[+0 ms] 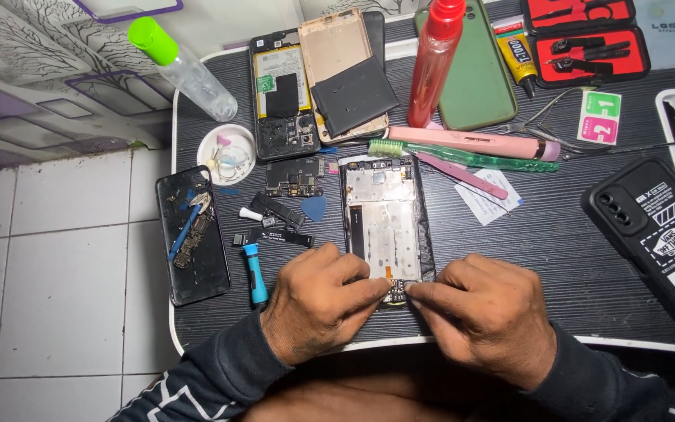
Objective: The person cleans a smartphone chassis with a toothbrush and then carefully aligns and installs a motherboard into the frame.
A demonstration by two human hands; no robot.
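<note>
While pinching at the small board [397, 292] on the bottom edge of the opened phone frame [384, 223], left hand [318, 301] and right hand [484, 312], fingers closed on it. Likely seating that board; calling for fine alignment. Beyond: blue screwdriver [255, 273], toothbrush [462, 156], red bottle [433, 62].

Small dark ribbed table [587, 258], white tiled floor [64, 258], patterned curtain [33, 70] at left.

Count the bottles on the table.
2: a clear bottle with a green cap at the far left, and a red bottle at the far middle. The yellow glue tube isn't counted.
</note>
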